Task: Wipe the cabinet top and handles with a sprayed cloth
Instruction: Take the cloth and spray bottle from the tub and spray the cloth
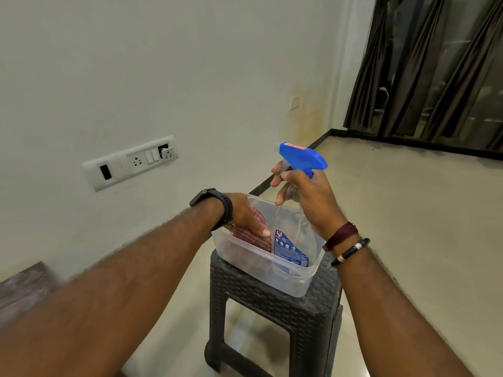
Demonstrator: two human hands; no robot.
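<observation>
A clear plastic tub is set on a dark woven-pattern stool, approx. frame centre. Inside the tub, a red checked cloth is held at its 10 o'clock side by the left hand, fingers curled down over the cloth w/ the thumb tip laid on its near edge; a black watch is worn on that wrist. At the tub's 2 o'clock side, a clear spray bottle w/ a blue trigger head is gripped round the neck by the right hand, fingers wrapped just under the head. The bottle's base is seen inside the tub, label facing the camera; whether it rests on the tub floor can't be told. A maroon thread band and a black bangle are worn on the right wrist.

A white switch/socket panel is fixed to the wall at 10 o'clock from the stool. Dark curtains are hung at 1 o'clock, well apart. A purplish-brown surface is glimpsed at 8 o'clock, blurred.
</observation>
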